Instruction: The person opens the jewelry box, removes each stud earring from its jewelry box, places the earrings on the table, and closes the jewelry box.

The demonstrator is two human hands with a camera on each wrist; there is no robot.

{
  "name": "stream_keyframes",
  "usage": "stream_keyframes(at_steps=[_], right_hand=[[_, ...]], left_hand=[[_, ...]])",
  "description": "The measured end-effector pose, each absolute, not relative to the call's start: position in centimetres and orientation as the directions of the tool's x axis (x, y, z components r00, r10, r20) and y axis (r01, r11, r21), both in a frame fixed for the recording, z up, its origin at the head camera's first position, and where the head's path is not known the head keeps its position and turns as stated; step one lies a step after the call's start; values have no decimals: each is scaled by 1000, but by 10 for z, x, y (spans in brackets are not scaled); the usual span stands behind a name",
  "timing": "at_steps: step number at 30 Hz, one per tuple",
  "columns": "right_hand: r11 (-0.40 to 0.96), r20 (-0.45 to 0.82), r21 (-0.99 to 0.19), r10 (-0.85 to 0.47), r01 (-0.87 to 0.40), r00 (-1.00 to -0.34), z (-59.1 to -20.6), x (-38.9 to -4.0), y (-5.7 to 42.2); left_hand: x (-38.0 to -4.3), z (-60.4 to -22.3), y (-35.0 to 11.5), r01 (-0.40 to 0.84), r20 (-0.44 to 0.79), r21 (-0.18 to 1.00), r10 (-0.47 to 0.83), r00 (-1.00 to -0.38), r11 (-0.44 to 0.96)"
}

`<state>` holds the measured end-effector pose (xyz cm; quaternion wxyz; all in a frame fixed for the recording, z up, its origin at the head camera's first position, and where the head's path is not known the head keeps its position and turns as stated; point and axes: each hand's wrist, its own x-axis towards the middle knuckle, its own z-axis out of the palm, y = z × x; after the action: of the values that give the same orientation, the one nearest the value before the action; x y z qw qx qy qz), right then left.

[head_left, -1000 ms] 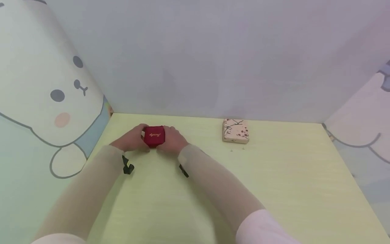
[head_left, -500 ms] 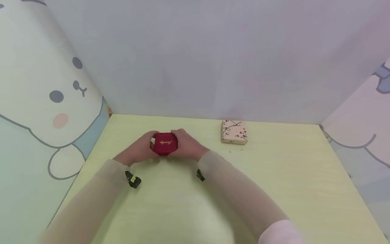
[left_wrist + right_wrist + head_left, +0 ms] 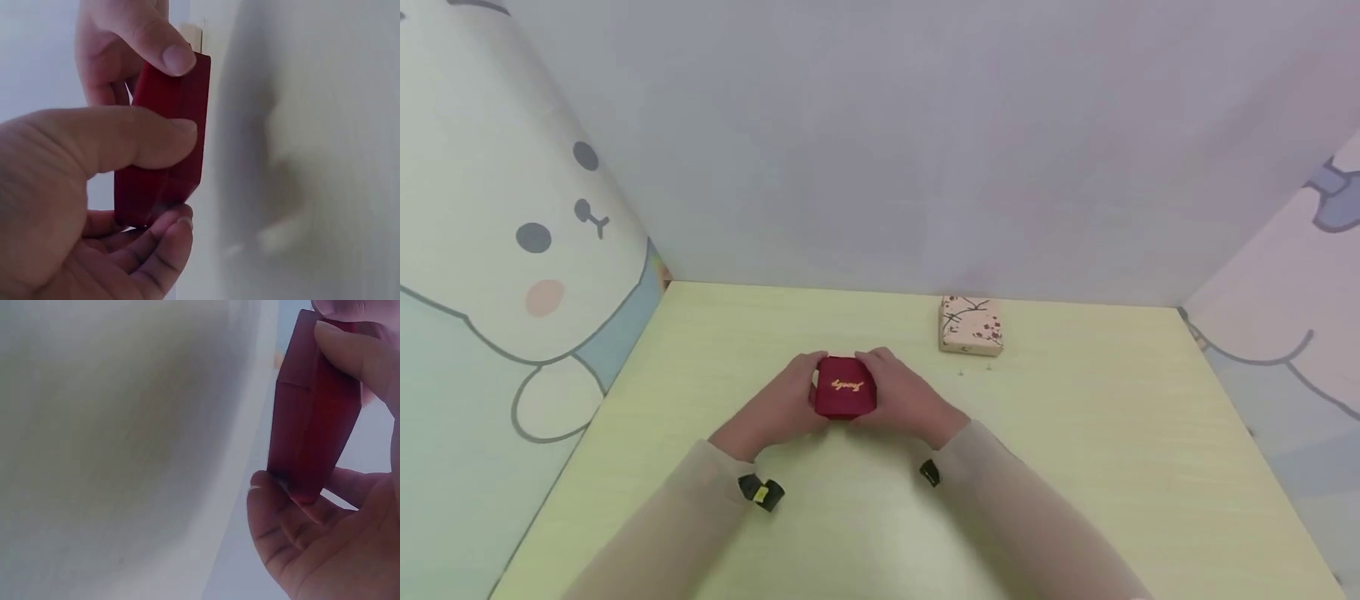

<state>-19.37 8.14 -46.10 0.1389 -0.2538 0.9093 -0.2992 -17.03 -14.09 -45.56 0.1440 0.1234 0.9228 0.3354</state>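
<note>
We're bringing the red box (image 3: 846, 388) towards 4 o'clock, left hand (image 3: 784, 406) and right hand (image 3: 906, 402) both gripping it, 8 o'clock from the patterned box (image 3: 971, 323); the carry, we're judging, is progressing!

Soft light leaves faint glare on the smooth yellow-green tabletop (image 3: 846, 517). A broad, blurred shadow (image 3: 245, 137) spreads beside the bare left hand (image 3: 62, 190).
</note>
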Motion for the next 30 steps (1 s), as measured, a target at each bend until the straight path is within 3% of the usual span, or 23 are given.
stream_keyframes(at_steps=[11, 17, 24, 30], right_hand=[[688, -30, -615, -508, -385, -861, -464, -158, 122], [725, 14, -526, -514, -444, -857, -463, -140, 133], [718, 59, -423, -587, -552, -808, -465, -127, 137], [752, 10, -354, -591, -556, -806, -465, -124, 136]], left_hand=[[-140, -456, -107, 138, -149, 730, 352, -924, 670], [-125, -464, -94, 161, -133, 759, 392, -910, 630], [-106, -477, -83, 159, -117, 800, 411, -904, 579], [-103, -484, -76, 201, -112, 753, 423, -899, 626]])
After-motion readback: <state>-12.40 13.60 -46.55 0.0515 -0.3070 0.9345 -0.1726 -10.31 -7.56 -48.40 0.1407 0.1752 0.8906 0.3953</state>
